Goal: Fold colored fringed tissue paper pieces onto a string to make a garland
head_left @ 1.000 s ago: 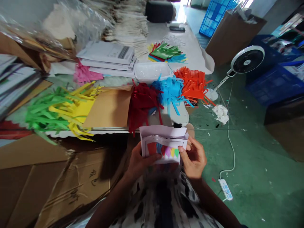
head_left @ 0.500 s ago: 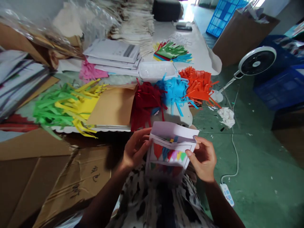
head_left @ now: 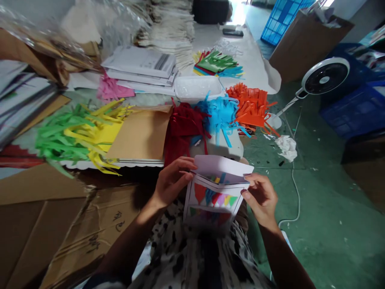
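On the green floor at the right stand a brown cardboard box [head_left: 306, 44] and a blue plastic crate [head_left: 356, 114], and some paper lies inside the crate. Flattened cardboard sheets [head_left: 60, 224] fill the lower left, in front of a long work table [head_left: 258, 68]. On this table lie a clear plastic bag [head_left: 111, 28], a stack of printed papers [head_left: 140, 68] and a white plastic tray [head_left: 197, 88]. Bunches of fringed paper also lie there: orange [head_left: 251, 108], blue [head_left: 221, 116], dark red [head_left: 183, 128], yellow [head_left: 105, 136] and green [head_left: 60, 136]. The dark red bunch is just beside a brown kraft paper sheet [head_left: 140, 134]. Above the person's lap, near the table edge, both hands grasp a white paper pocket [head_left: 215, 200]. The left hand [head_left: 173, 182] holds its left upper edge, and the right hand [head_left: 261, 198] pinches its right side. Its top is open, and coloured paper triangles [head_left: 200, 192] show inside.
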A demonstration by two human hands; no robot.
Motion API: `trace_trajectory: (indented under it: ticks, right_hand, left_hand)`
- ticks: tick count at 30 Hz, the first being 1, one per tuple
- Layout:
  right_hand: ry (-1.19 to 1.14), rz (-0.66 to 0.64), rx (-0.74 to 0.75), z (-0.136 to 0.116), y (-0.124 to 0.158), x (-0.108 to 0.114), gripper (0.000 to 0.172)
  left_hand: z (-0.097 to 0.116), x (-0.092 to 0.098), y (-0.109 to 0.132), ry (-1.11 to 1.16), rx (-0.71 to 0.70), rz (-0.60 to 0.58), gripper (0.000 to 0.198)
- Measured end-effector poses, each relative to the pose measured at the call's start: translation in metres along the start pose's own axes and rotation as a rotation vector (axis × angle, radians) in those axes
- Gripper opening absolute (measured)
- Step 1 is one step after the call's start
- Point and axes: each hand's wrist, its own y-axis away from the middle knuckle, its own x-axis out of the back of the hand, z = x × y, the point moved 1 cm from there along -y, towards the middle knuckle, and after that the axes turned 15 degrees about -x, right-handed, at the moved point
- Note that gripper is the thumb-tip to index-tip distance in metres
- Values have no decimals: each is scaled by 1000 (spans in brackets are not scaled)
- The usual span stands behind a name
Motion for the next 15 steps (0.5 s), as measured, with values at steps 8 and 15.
trace_trajectory:
  ticks: [8, 15]
  right_hand:
    - [167, 49, 182, -20, -23, 14, 6]
    - [36, -18, 207, -21, -32, 11, 18]
  left_hand:
    - [0, -1, -19, 127, 129, 55, 6]
    - [-16, -10, -19, 216, 27, 169, 17]
